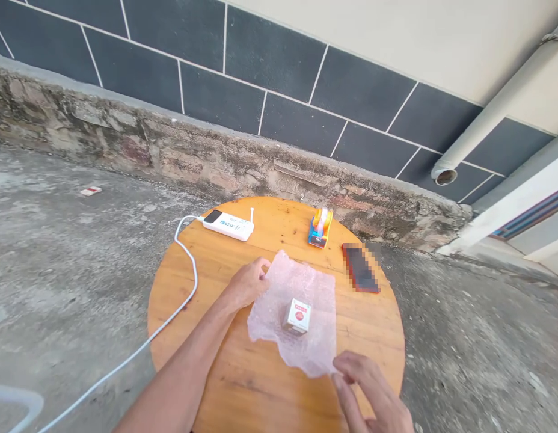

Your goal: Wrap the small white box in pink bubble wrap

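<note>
A sheet of pinkish bubble wrap (pixel 321 300) lies spread on the round wooden table. On it, near its middle, sits a small white box (pixel 297 317) with red print. My left hand (pixel 248 282) is at the upper left edge of the sheet, its fingers closed on that edge. At the lower right corner, my right hand (pixel 371 391) pinches the wrap between thumb and index finger. Neither hand touches the box.
The wooden table (pixel 261 391) also bears a tape dispenser (pixel 321 228), a phone (pixel 361 268) with a red edge, and a white device (pixel 228 225) with a white cable (pixel 194 270) running off to the left. Behind stands a stone-based wall (pixel 207 159).
</note>
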`<state>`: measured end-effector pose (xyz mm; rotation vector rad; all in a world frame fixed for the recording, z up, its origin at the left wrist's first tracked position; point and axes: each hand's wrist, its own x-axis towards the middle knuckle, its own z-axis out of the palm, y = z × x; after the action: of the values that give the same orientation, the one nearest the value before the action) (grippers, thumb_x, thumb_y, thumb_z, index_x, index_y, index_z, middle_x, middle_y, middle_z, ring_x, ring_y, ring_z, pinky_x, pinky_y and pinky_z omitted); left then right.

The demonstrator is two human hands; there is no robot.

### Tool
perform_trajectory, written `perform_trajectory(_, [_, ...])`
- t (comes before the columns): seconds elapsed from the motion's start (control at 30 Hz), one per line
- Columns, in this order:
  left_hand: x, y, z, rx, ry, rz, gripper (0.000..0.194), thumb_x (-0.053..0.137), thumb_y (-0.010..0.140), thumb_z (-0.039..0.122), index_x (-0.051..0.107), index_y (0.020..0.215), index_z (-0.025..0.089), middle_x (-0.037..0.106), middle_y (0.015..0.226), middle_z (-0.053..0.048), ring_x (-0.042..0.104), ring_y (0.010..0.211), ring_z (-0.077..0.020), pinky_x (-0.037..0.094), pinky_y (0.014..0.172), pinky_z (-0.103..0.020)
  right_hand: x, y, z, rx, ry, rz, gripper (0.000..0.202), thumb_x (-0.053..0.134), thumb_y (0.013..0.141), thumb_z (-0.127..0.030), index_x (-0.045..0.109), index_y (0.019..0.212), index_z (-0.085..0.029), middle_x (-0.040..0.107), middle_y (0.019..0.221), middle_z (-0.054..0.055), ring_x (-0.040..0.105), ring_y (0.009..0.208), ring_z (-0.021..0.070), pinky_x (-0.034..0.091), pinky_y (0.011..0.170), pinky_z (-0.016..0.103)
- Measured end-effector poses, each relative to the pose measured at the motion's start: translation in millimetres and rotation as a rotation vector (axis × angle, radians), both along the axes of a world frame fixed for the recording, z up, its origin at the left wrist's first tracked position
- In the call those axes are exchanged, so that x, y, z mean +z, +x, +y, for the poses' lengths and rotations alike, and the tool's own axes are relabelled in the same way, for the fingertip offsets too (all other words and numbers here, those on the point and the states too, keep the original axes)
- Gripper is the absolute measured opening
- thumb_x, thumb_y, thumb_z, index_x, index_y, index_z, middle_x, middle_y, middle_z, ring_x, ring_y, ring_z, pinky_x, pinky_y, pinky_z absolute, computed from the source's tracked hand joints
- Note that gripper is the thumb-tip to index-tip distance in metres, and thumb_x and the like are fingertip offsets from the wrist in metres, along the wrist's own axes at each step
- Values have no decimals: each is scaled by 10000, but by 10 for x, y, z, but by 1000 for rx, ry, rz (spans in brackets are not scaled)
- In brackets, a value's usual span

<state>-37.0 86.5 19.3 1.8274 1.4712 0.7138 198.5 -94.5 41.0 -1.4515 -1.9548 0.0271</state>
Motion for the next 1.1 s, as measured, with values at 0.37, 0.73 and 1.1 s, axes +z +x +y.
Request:
perform_trajectory(0.37, [-39,-5,-7,-27,27,33,425,506,661,95,586,1054,238,595,678,41,550,620,-130,310,525,-205,-45,-253,771,121,-210,-167,619,596,748,-179,434,1342,-242,574,1262,85,550,1120,279,464,925,451])
perform_trajectory(0.73, [-28,3,-7,-49,16,37,451,495,668,95,570,1096,219,587,653,40,550,615,-137,320,539,-210,-150,1065,496,-246,-269,-77,534,538,818,-425,472,1300,-205,563,1300,98,542,1174,285,449,969,461])
perform_trajectory(1.1, [41,4,-44,-26,54,112,401,473,751,187,556,1143,205,641,687,26,573,636,-147,353,567,-224,-401,415,69,-114,-121,-69,359,496,888,-282,538,1242,-244,509,1351,77,453,1261,257,407,1031,441])
